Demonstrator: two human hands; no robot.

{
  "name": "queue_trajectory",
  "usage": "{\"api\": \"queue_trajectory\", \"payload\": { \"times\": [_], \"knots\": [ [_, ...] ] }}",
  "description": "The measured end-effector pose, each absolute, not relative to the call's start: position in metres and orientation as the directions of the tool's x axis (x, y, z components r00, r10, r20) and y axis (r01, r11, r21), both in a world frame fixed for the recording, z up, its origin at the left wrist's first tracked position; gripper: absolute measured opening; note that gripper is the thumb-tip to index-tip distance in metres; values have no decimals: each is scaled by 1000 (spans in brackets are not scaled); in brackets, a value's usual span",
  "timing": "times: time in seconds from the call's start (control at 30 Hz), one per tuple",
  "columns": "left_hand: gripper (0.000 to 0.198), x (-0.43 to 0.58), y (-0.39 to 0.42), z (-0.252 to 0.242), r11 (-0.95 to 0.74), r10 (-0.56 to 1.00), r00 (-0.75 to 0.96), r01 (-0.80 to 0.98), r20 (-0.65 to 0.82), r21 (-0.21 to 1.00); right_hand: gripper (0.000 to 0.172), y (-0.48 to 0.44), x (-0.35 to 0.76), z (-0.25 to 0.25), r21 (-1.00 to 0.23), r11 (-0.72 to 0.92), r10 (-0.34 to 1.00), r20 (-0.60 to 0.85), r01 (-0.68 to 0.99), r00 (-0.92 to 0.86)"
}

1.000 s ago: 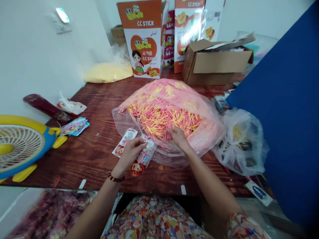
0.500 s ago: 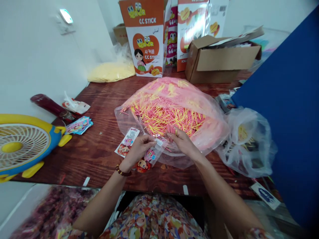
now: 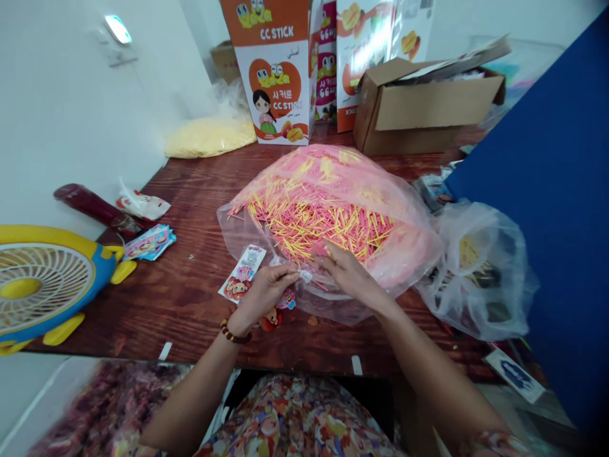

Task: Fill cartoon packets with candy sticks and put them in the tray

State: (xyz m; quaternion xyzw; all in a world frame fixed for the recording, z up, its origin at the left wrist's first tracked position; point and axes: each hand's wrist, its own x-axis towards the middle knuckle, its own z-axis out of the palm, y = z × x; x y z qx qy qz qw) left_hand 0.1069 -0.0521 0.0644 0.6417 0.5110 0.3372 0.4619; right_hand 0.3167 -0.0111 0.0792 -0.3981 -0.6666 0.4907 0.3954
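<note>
My left hand (image 3: 265, 289), with a beaded bracelet on the wrist, pinches the top of a small printed plastic packet (image 3: 288, 298). Part of the packet is hidden behind the hand. In the closed fingers of my right hand (image 3: 351, 274) is a small bunch of pink sticks (image 3: 320, 248), held just over the near edge of the pile. That pile of thin pink and yellow sticks (image 3: 328, 222) lies in a large clear plastic bag (image 3: 416, 235), its mouth turned toward me. Another printed packet (image 3: 242, 274) rests flat beside my left hand.
A yellow and blue fan (image 3: 90, 260) stands at the left, near a stack of printed packets (image 3: 151, 242). Printed cartons (image 3: 278, 70) and an opened brown box (image 3: 428, 108) line the back. A knotted plastic bag (image 3: 476, 273) sits at the right, beside a blue panel (image 3: 547, 222).
The packet has turned in my left hand, so less of its print shows. My right hand has shifted slightly left with the pink sticks. The view has tilted a little.
</note>
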Motion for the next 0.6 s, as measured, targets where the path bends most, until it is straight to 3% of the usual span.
{"api": "queue_trajectory", "payload": {
  "times": [0.13, 0.23, 0.3, 0.43, 0.6],
  "knots": [
    [32, 111, -54, 68, -161, 967, 243, 371, 72, 915, 16, -14, 307, 95, -953, 94, 986, 129, -289, -106],
    [33, 116, -53, 68, -181, 965, 242, 353, 98, 918, 18, -19, 292, 105, -878, 112, 992, 128, -466, -3],
    [34, 118, -53, 67, -162, 969, 231, 322, 89, 933, 23, -22, 283, 105, -879, 114, 992, 122, -463, 13],
    [33, 119, -54, 67, -118, 979, 191, 256, 70, 959, 35, -28, 273, 92, -955, 82, 997, 75, -286, 35],
    [28, 120, -54, 70, -76, 983, 177, 202, 40, 977, 29, -37, 276, 87, -980, 25, 999, 33, -196, -35]
  ]
}}
